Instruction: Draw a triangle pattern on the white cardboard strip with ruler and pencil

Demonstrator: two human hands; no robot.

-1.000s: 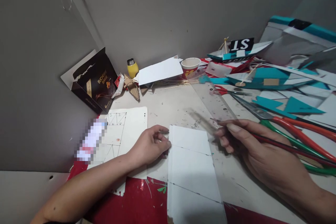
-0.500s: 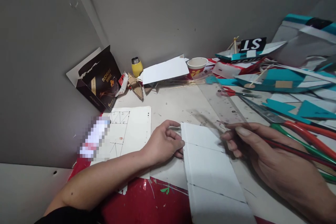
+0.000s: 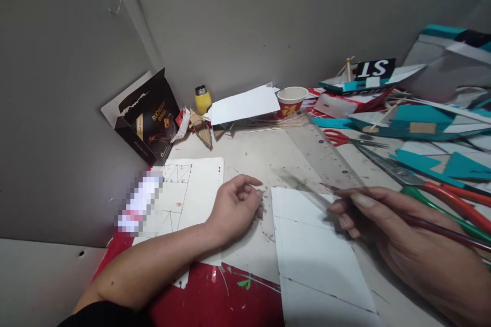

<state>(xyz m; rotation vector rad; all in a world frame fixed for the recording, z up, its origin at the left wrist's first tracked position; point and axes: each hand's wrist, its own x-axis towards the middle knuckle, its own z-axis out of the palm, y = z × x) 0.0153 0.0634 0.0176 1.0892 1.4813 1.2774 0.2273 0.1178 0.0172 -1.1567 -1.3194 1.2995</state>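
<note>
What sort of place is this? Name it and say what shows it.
Probably a model-making or craft desk: a teal model boat sits at the right, near red-handled scissors, and a white sheet has dark lines drawn across it.

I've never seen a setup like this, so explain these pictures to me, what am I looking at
There's no machine: you're seeing a person's two bare hands through one camera worn on the head, looking forward and down. The right hand holds a pencil and a see-through strip too blurred to name. The left hand is curled beside a white sheet marked with dark lines, not touching it. On the table are a clear ruler, scissors, a paper cup and model boats.
</note>
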